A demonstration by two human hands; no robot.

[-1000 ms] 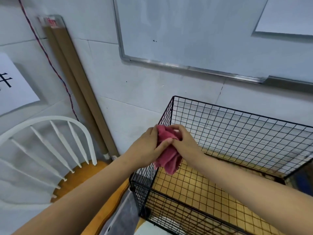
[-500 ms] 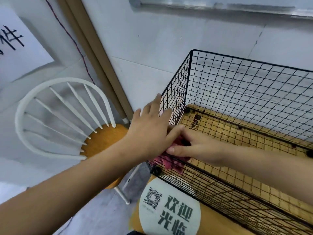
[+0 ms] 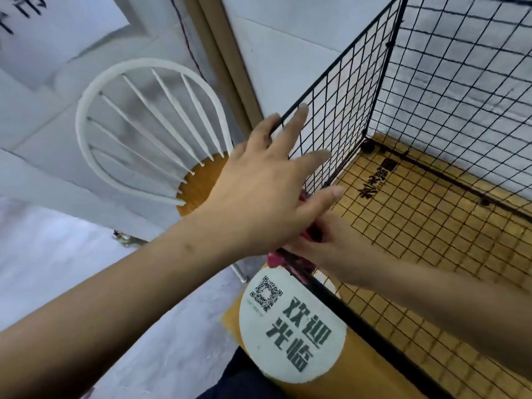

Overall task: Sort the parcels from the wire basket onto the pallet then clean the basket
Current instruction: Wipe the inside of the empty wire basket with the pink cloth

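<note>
The black wire basket [image 3: 449, 90] stands on a yellow board against the wall, with no parcels visible inside. My left hand [image 3: 267, 188] lies with straight fingers against the outside of the basket's left panel, fingertips at its top edge. My right hand [image 3: 336, 249] reaches inside the basket at the near-left corner and grips a pink-red cloth [image 3: 276, 259], pressing it against the lower wires. Most of the cloth is hidden behind my two hands.
A white spindle-back chair [image 3: 149, 131] with an orange seat stands left of the basket. Cardboard tubes [image 3: 227, 53] lean on the wall behind it. A round white sticker [image 3: 290, 329] with a QR code lies on the yellow board in front.
My hands came down from the basket's top corner to its lower near-left corner. The left hand let go of the cloth and spread flat on the panel; the view moved closer.
</note>
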